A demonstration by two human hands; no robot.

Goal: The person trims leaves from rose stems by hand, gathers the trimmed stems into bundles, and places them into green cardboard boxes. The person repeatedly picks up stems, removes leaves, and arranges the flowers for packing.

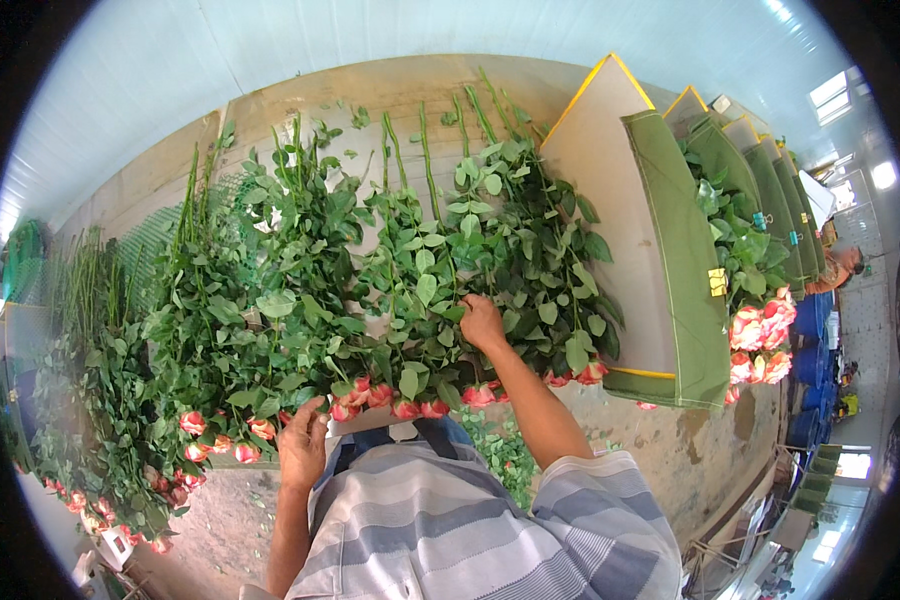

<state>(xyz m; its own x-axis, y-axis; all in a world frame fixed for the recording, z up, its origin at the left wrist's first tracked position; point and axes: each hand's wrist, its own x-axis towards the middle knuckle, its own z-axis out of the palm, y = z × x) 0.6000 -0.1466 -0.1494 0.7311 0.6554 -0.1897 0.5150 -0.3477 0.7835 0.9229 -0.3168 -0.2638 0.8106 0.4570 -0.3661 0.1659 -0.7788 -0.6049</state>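
Observation:
Long-stemmed roses (421, 262) with pink-red, cream-edged heads lie in loose rows before me, cut stem ends pointing away and blooms towards my body. My right hand (482, 321) is in the foliage right of the middle, fingers curled among the leaves; whether a stem is in its grasp is hidden. At the near edge, my left hand (304, 442) is beside some rose heads (262, 428), its fingertips close to the blooms and leaves. Leaves hide what those fingertips touch. Between the hands, several rose heads (381, 395) hang over the table's near edge.
On the right stand upright panels with green fabric flaps (679, 255) and clips, with more roses (761, 330) between them. Green netting (150, 240) lies at left. Fallen foliage (499, 450) covers part of the floor. Blue buckets (810, 360) and another person (836, 268) are farther right.

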